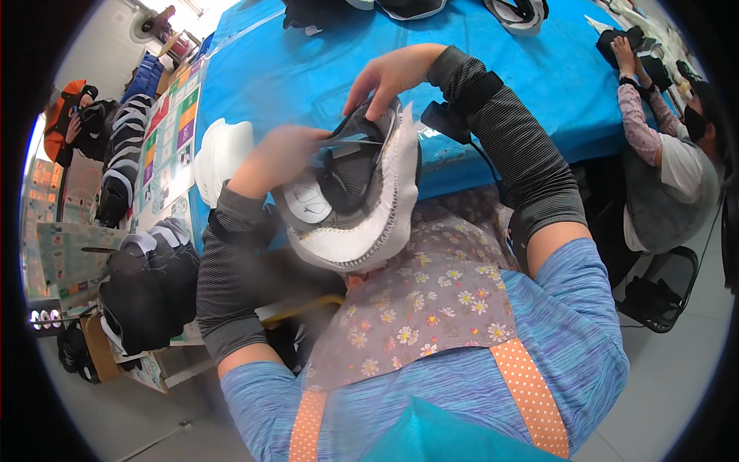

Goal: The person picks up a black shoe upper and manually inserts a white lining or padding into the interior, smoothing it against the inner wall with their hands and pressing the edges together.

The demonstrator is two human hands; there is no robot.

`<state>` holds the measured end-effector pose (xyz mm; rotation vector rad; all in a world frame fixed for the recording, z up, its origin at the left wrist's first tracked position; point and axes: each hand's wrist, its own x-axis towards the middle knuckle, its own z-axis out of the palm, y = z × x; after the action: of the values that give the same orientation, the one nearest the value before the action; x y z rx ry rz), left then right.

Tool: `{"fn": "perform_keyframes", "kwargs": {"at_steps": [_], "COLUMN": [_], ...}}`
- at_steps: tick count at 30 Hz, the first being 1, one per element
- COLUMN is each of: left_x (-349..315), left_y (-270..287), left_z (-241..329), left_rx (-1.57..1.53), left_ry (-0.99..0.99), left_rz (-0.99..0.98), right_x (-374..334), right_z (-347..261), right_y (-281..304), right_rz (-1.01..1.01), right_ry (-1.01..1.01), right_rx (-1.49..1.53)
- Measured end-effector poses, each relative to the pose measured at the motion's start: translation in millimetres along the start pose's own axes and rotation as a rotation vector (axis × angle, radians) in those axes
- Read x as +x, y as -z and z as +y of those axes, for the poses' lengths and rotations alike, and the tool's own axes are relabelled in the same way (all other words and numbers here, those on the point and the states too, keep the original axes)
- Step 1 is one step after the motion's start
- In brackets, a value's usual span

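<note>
In front of my chest I hold a black-and-white cap [377, 219], its hollow inside turned up. A white band with a stitched, frayed edge runs round it, and a white round-ended patch lies inside. My left hand [283, 158], smeared a little by motion, is closed on the rim at its far left side. The fingers of my right hand [394, 73] pinch the dark far edge. A thin pale strip [356, 143] crosses the opening beside my left fingertips; I cannot make out what it is. Parts of the cap's underside are hidden.
The table has a blue cover [285, 69]. White nested pieces [223, 158] stand left of my left hand. A black device [445, 122] with a cable lies by my right forearm. Stacked black-and-white caps [127, 154] stand at left. Another person [670, 169] works at right.
</note>
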<state>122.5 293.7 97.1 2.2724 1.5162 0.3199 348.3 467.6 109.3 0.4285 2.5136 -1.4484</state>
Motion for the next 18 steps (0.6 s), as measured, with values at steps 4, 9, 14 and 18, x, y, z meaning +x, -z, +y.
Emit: {"fn": "perform_keyframes", "kwargs": {"at_steps": [4,9,14,18], "left_x": [-4.5,-9.2,-10.7,-14.8], "left_y": [10.5,3.8,-6.0,-7.9], "left_z": [18.2,17.0,4.6,0.9], "left_rx": [0.008,0.072,0.023,-0.112], "left_ry": [0.048,0.057,0.164,0.218], "left_rz": [0.012,0.063,0.162,0.192], "right_x": [-7.2,-7.8,-5.6,-3.6], "right_z": [-15.1,-37.9,-32.4,-20.2], "right_y": [-14.1,-30.8,-36.0,-40.8], "right_rz": [0.110,0.151,0.181,0.232], "right_ry": [0.009,-0.020,-0.019,0.048], "right_rx": [-0.202,-0.399,-0.350,-0.274]}}
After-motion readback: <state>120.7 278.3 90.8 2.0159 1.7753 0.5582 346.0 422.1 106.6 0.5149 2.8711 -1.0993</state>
